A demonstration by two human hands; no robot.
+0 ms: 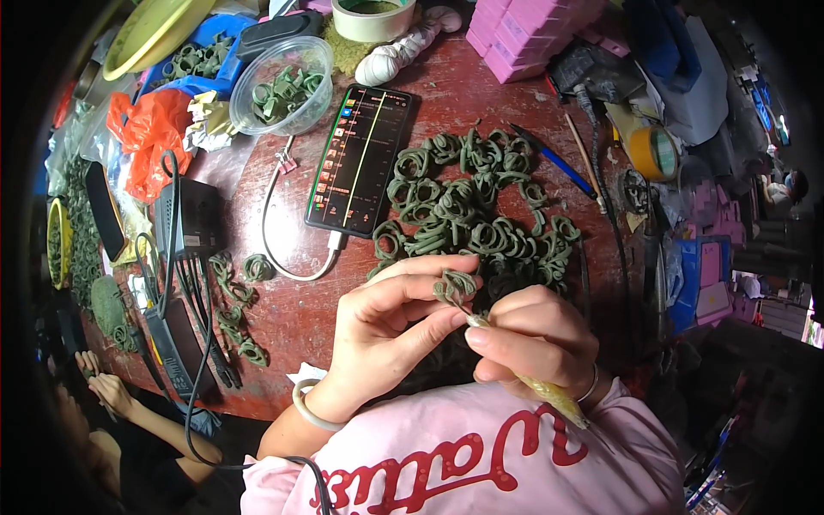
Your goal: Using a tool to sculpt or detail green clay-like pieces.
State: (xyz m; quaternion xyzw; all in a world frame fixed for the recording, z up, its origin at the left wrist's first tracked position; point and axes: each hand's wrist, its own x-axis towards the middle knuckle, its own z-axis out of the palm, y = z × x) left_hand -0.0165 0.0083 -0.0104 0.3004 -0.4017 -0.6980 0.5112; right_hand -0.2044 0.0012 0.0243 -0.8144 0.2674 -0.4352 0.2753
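Observation:
My left hand (378,326) pinches a small dark green ring (455,288), wax-like in look, between thumb and fingers. In my right hand (548,330) is a slim tool with a yellow wrapped handle (556,396), held like a pen. Its narrow tip reaches the lower edge of the ring; whether it touches is too small to tell. Just beyond both hands lies a heap of similar green rings (455,202) on the red table (283,330). My hands cover the near part of this heap.
A smartphone (360,163) lies left of the heap, a white cable (273,245) plugged in. Behind stand a clear tub (283,86) of green pieces and pink blocks (528,34). A blue pen (558,163) lies right. Left are a black box (189,215) and another person's hands (112,390).

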